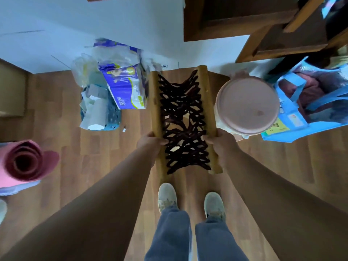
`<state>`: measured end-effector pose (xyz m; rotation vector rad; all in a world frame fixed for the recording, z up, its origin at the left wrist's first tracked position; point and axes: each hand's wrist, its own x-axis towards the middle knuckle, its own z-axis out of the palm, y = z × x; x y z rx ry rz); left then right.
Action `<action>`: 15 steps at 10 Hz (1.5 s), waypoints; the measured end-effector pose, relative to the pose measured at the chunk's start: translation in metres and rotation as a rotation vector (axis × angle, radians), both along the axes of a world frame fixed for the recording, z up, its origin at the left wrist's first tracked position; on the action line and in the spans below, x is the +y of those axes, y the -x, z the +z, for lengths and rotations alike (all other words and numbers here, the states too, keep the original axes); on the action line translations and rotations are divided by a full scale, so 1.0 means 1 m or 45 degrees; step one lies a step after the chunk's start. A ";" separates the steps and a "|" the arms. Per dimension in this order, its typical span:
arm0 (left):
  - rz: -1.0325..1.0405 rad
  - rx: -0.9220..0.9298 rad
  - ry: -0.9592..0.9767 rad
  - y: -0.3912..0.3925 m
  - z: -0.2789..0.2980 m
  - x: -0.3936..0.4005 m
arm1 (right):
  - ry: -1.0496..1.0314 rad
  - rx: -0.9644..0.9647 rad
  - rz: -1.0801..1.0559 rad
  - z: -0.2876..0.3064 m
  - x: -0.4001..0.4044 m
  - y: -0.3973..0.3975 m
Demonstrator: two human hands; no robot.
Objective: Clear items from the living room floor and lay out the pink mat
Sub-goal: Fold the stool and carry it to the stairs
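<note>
I hold a low stool with two wooden side rails and a dark woven cord seat, above the wooden floor in front of my feet. My left hand grips the left rail, and my right hand grips the right rail. The far end of the stool points toward the white wall. The pink mat stands rolled up at the left edge, its open end facing me. It is well apart from both hands.
A purple tissue pack and a blue basket of paper rolls stand left of the stool. A round pink-lidded tub and a blue tote bag stand on its right. Dark wooden furniture stands behind.
</note>
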<state>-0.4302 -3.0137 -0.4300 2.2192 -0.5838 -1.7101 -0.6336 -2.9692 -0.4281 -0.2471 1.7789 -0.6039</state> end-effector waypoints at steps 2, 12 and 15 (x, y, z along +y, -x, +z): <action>-0.108 -0.027 0.034 -0.006 -0.070 -0.025 | 0.019 0.010 0.006 -0.053 -0.023 0.008; -0.047 0.291 -0.239 0.066 0.141 -0.005 | 0.091 0.327 0.266 0.128 -0.029 -0.016; 0.197 0.458 -0.121 0.083 0.257 0.036 | 0.078 0.100 0.264 0.231 0.007 -0.008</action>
